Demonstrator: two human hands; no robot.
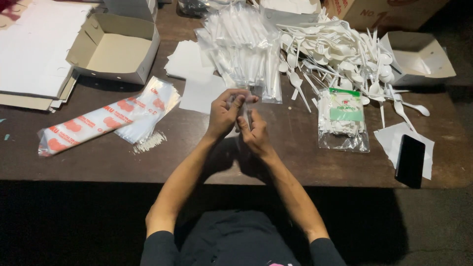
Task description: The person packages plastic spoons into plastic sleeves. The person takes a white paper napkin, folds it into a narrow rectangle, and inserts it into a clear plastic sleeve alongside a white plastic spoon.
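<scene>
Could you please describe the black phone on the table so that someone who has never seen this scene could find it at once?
Start at the dark wooden table and go to its near right corner, right of the clear bag of white cutlery. There a sheet of white paper lies below the loose white plastic spoons, and the phone rests on it. It is the only flat black slab among white things.

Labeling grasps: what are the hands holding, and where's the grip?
Both hands, left hand and right hand, hold one narrow clear plastic sleeve: left at its top, right lower down.

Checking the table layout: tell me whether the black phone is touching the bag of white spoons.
Apart. The head view shows bare brown table between the black phone and the bag of white spoons.
</scene>
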